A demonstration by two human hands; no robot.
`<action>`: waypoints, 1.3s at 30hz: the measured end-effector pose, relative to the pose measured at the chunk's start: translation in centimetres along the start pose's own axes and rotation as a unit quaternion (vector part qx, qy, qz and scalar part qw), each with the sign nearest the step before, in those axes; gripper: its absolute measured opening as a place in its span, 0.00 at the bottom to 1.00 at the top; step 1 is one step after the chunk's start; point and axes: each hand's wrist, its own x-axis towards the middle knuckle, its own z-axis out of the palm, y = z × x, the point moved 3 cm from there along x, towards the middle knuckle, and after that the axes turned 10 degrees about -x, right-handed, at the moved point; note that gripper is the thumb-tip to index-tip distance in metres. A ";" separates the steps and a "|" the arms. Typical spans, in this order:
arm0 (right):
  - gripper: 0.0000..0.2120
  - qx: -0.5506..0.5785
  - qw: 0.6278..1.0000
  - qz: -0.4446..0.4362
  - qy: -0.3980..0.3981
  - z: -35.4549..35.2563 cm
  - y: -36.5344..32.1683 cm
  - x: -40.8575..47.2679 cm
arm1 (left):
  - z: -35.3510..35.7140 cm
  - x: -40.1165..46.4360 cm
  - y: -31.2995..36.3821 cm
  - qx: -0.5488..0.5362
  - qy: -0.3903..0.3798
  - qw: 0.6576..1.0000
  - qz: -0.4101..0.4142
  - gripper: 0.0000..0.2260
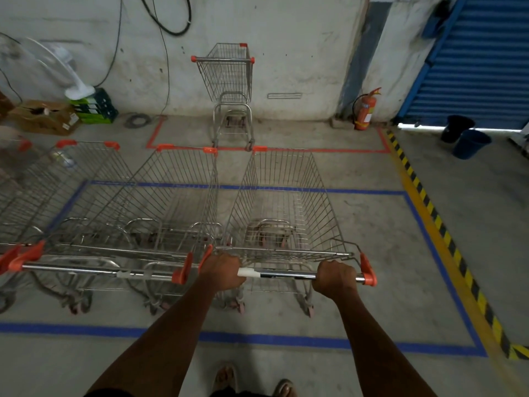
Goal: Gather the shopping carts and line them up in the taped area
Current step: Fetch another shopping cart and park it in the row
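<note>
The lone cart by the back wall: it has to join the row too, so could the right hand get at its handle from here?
Probably not. The lone cart stands beyond the red tape, and the held cart fills the space between. The right hand grips that cart's handle bar, as does the left hand.

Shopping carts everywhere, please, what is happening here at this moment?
A person is lining up carts inside the blue taped rectangle on the floor. The left hand and the right hand both grip the handle bar of the rightmost cart, which stands beside the neighbouring cart in a row. One more cart stands apart by the far wall, across the red tape line, near a fire extinguisher.
</note>
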 end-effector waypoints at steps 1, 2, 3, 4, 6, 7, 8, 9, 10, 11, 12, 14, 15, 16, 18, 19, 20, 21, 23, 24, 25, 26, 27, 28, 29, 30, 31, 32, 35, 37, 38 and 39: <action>0.11 0.001 1.000 -0.001 -0.001 0.1 -0.1 0.0 | -0.1 0.0 0.0 0.000 0.000 1.000 0.002 0.18; 0.11 -0.002 1.000 -0.002 -0.001 0.1 -0.1 0.0 | -0.2 0.0 -0.1 0.000 -0.001 1.000 0.003 0.17; 0.11 -0.004 1.000 -0.003 0.000 0.0 -0.3 0.0 | -0.3 0.0 -0.1 0.002 -0.002 1.000 0.002 0.17; 0.11 -0.003 1.000 -0.001 -0.007 -0.1 -0.4 0.0 | -0.3 0.0 -0.2 0.003 -0.005 1.000 0.000 0.17; 0.12 -0.004 1.000 0.007 -0.015 -0.2 -0.6 0.0 | -0.2 0.0 -0.3 0.002 -0.007 1.000 -0.004 0.17; 0.12 -0.007 1.000 0.013 -0.018 -0.1 -0.7 -0.1 | -0.1 -0.1 -0.4 0.002 -0.008 1.000 -0.005 0.17; 0.12 -0.008 1.000 0.015 -0.019 -0.2 -0.8 -0.2 | 0.0 -0.1 -0.5 0.000 -0.009 1.000 -0.004 0.17; 0.11 -0.009 1.000 0.013 -0.017 -0.3 -0.8 -0.4 | 0.0 -0.1 -0.5 0.001 -0.010 1.000 -0.001 0.18; 0.11 -0.008 1.000 0.011 -0.017 -0.3 -0.8 -0.5 | 0.0 0.0 -0.6 0.001 -0.013 1.000 0.003 0.18; 0.10 -0.003 1.000 0.009 -0.014 -0.3 -0.8 -0.5 | 0.0 0.0 -0.5 0.003 -0.014 1.000 0.006 0.18; 0.09 -0.002 1.000 0.008 -0.018 -0.2 -0.7 -0.6 | 0.1 0.0 -0.5 0.004 -0.016 1.000 0.010 0.18; 0.11 0.000 1.000 0.004 -0.020 -0.1 -0.9 -0.6 | 0.3 0.1 -0.7 0.004 -0.020 1.000 0.009 0.17; 0.13 0.013 1.000 0.004 -0.009 -0.1 -1.1 -0.6 | 0.4 0.1 -0.8 0.001 -0.020 1.000 0.007 0.17; 0.15 0.009 1.000 0.007 0.011 0.1 -1.0 -0.6 | 0.6 0.2 -0.9 -0.003 -0.020 1.000 0.005 0.18; 0.13 -0.011 1.000 0.004 0.007 0.4 -1.1 -0.7 | 0.7 0.2 -1.1 -0.009 -0.021 1.000 0.002 0.17; 0.13 -0.017 1.000 0.003 0.006 0.5 -1.0 -0.9 | 0.7 0.1 -1.1 -0.009 -0.021 1.000 0.002 0.17; 0.14 -0.017 1.000 0.000 0.000 0.7 -0.9 -0.9 | 0.6 0.0 -1.0 -0.006 -0.019 1.000 0.002 0.17; 0.14 -0.012 1.000 0.000 -0.001 0.7 -0.7 -0.9 | 0.6 -0.1 -0.9 -0.003 -0.017 1.000 0.004 0.17; 0.13 -0.010 1.000 -0.002 0.008 0.7 -0.7 -1.0 | 0.7 -0.2 -0.9 -0.002 -0.017 1.000 0.014 0.17; 0.13 -0.012 1.000 -0.005 0.006 0.7 -0.8 -1.1 | 0.8 -0.2 -0.9 0.000 -0.016 1.000 0.017 0.17; 0.13 -0.013 1.000 -0.008 0.000 0.6 -0.9 -1.2 | 0.7 -0.3 -0.9 0.002 -0.012 1.000 0.020 0.17; 0.13 -0.015 1.000 -0.010 -0.002 0.5 -0.8 -1.2 | 0.7 -0.4 -0.9 0.004 -0.010 1.000 0.020 0.16; 0.13 -0.014 1.000 -0.013 -0.004 0.5 -0.8 -1.1 | 0.6 -0.4 -1.0 0.004 -0.010 1.000 0.021 0.16; 0.13 -0.011 1.000 -0.019 -0.008 0.5 -0.8 -1.0 | 0.5 -0.4 -1.0 0.004 -0.009 1.000 0.022 0.17; 0.14 -0.009 1.000 -0.026 -0.011 0.5 -0.7 -0.9 | 0.5 -0.4 -1.0 0.006 -0.010 1.000 0.024 0.17; 0.15 -0.004 0.999 -0.032 -0.013 0.6 -0.6 -0.8 | 0.4 -0.4 -0.9 0.008 -0.010 1.000 0.027 0.17; 0.16 0.002 0.999 -0.037 -0.017 0.8 -0.5 -0.6 | 0.3 -0.4 -0.9 0.009 -0.013 0.999 0.029 0.17; 0.18 0.014 0.999 -0.044 -0.022 0.9 -0.4 -0.5 | 0.3 -0.3 -1.0 0.006 -0.019 0.999 0.030 0.17; 0.27 0.026 0.997 -0.064 0.015 0.8 0.0 0.0 | -0.1 -0.4 -0.9 -0.013 -0.034 0.999 0.027 0.16; 0.33 0.029 0.994 -0.092 0.055 0.5 0.2 0.1 | -0.6 -0.5 -0.7 -0.026 -0.046 0.998 0.030 0.15; 0.34 0.036 0.991 -0.111 0.070 0.1 0.1 -0.1 | -0.7 -0.5 -0.7 -0.036 -0.050 0.998 0.032 0.14; 0.34 0.051 0.987 -0.130 0.081 -0.2 0.0 -0.2 | -0.9 -0.6 -0.7 -0.048 -0.053 0.997 0.032 0.14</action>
